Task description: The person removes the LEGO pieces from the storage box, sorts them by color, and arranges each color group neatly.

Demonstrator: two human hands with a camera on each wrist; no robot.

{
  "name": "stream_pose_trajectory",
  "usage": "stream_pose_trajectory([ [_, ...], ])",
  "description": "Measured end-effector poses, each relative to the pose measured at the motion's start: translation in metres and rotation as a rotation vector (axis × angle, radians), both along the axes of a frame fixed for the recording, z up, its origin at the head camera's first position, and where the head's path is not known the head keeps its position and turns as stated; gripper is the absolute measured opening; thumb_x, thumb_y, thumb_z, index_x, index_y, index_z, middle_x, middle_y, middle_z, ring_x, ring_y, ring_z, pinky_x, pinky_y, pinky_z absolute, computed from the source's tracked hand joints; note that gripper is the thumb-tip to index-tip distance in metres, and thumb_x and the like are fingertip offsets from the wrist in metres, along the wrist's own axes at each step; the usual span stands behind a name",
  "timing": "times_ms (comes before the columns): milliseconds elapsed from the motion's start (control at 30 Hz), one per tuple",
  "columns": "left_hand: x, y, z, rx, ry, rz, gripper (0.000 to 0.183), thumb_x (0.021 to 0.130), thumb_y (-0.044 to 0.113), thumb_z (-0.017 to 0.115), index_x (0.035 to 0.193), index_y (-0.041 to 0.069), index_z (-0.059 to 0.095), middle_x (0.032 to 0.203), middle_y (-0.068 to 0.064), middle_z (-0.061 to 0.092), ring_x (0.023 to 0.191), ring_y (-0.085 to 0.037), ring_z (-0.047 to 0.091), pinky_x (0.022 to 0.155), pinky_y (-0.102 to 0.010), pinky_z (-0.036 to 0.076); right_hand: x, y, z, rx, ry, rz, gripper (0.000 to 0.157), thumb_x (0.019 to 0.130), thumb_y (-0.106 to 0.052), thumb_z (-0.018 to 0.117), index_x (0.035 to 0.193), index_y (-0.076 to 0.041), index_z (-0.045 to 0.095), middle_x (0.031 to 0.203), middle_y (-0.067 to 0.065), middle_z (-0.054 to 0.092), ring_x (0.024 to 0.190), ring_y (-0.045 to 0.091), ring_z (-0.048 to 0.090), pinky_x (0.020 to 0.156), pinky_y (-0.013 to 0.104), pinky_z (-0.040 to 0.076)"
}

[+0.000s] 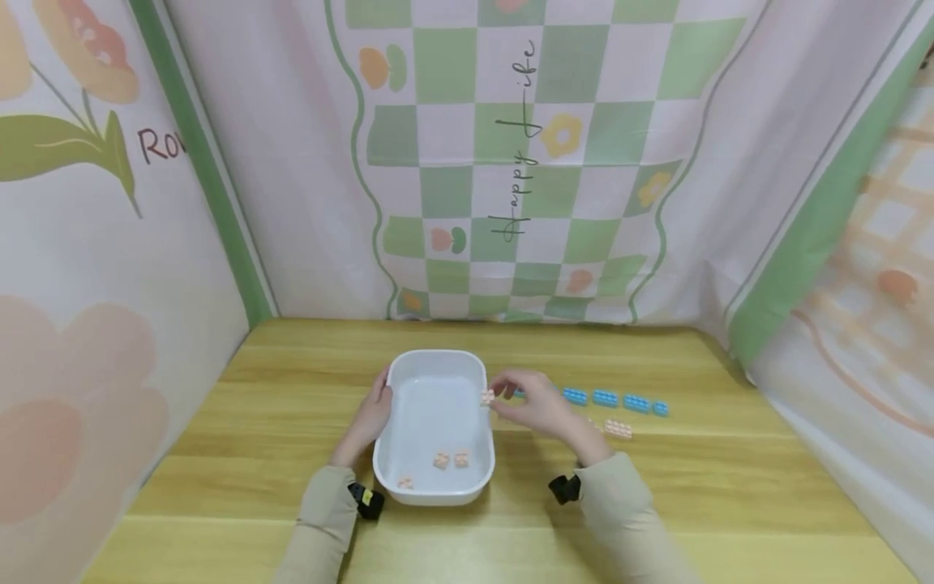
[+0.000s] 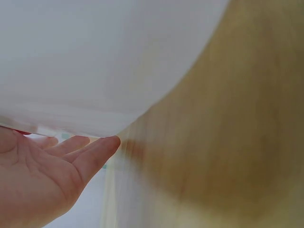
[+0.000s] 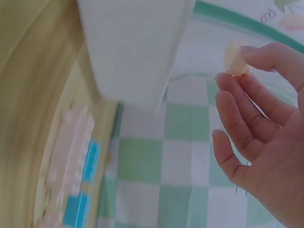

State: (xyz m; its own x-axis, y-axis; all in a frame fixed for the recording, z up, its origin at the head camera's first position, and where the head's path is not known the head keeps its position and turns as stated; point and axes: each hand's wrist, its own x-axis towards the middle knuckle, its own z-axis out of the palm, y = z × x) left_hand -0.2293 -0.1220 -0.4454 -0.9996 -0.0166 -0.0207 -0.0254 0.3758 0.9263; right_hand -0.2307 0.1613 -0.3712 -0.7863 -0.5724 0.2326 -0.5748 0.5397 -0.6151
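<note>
A white plastic basin [image 1: 438,354] stands on the table, with several small pale pink building blocks [image 1: 441,460] lying toward its near end. My left hand [image 1: 374,414] is at the basin's left side; in the left wrist view its fingers [image 2: 97,154] stretch out along the outer wall, touching it. At the right rim, my right hand [image 1: 536,403] pinches a small pale pink building block [image 1: 488,397] between thumb and fingertips. The right wrist view has this block [image 3: 235,58] beside the basin's wall [image 3: 135,47], raised above the table, the other fingers loosely bent.
Right of the basin, a row of blue building blocks [image 1: 605,398] lies on the wooden table [image 1: 693,487]. Nearer me is a pink block [image 1: 618,429], with others partly behind the right hand. A checkered curtain [image 1: 511,162] hangs at the table's back edge.
</note>
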Motion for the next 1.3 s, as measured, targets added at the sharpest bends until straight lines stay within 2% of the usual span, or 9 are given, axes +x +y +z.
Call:
stream_pose_trajectory([
  [100, 0.0, -0.001, 0.0, -0.006, -0.011, 0.0, 0.052, 0.102, 0.019, 0.025, 0.15, 0.004, 0.015, 0.152, -0.024, 0.023, 0.136, -0.044, 0.026, 0.112, -0.056, 0.023, -0.002, 0.016, -0.002, -0.011, -0.01, -0.039, 0.021, 0.084, -0.016, 0.068, 0.104, -0.01, 0.066, 0.097, 0.002, 0.066, 0.086, 0.015, 0.058, 0.076, 0.039, 0.054],
  [167, 0.0, -0.002, 0.0, -0.012, -0.017, 0.001, 0.052, 0.102, 0.02, 0.025, 0.15, 0.005, 0.015, 0.151, -0.024, 0.024, 0.135, -0.044, 0.028, 0.11, -0.057, 0.026, -0.003, 0.027, -0.004, -0.01, -0.01, -0.066, 0.021, 0.084, -0.016, 0.069, 0.104, -0.01, 0.066, 0.097, 0.002, 0.066, 0.086, 0.015, 0.059, 0.076, 0.039, 0.054],
  [333, 0.0, -0.002, 0.001, -0.014, -0.032, 0.0, 0.052, 0.102, 0.022, 0.024, 0.151, 0.009, 0.014, 0.152, -0.022, 0.024, 0.134, -0.044, 0.031, 0.107, -0.057, 0.031, -0.004, 0.054, -0.008, -0.005, -0.02, -0.131, 0.019, 0.086, -0.017, 0.068, 0.104, -0.011, 0.066, 0.097, 0.002, 0.066, 0.085, 0.014, 0.059, 0.072, 0.028, 0.051],
  [567, 0.001, -0.002, 0.002, -0.017, -0.038, -0.006, 0.052, 0.102, 0.022, 0.023, 0.151, 0.009, 0.014, 0.152, -0.022, 0.024, 0.134, -0.043, 0.031, 0.108, -0.057, 0.03, -0.005, 0.089, -0.012, 0.009, -0.029, -0.221, 0.019, 0.086, -0.013, 0.067, 0.103, -0.007, 0.065, 0.095, 0.005, 0.067, 0.082, 0.016, 0.059, 0.068, 0.025, 0.051],
  [800, 0.001, -0.001, 0.002, -0.017, -0.016, 0.004, 0.051, 0.101, 0.019, 0.024, 0.15, 0.004, 0.016, 0.151, -0.024, 0.024, 0.135, -0.044, 0.028, 0.111, -0.056, 0.025, -0.001, 0.123, -0.018, 0.022, -0.02, -0.304, 0.018, 0.085, -0.014, 0.068, 0.101, -0.004, 0.066, 0.091, 0.007, 0.067, 0.079, 0.015, 0.058, 0.067, 0.024, 0.05],
  [1033, 0.0, -0.001, 0.002, -0.001, -0.011, -0.016, 0.051, 0.102, 0.018, 0.023, 0.15, 0.004, 0.014, 0.153, -0.023, 0.02, 0.139, -0.04, 0.022, 0.114, -0.052, 0.019, 0.004, 0.154, -0.025, 0.052, 0.01, -0.343, 0.021, 0.085, -0.013, 0.067, 0.101, 0.001, 0.066, 0.09, 0.009, 0.068, 0.076, 0.013, 0.058, 0.069, 0.026, 0.048],
  [1300, 0.002, 0.0, 0.002, 0.007, -0.005, -0.026, 0.051, 0.102, 0.016, 0.023, 0.15, 0.002, 0.014, 0.153, -0.024, 0.02, 0.139, -0.04, 0.021, 0.114, -0.051, 0.018, 0.007, 0.181, -0.03, 0.082, -0.022, -0.395, 0.022, 0.084, -0.012, 0.068, 0.1, 0.003, 0.065, 0.089, 0.013, 0.068, 0.074, 0.011, 0.057, 0.062, 0.022, 0.048],
])
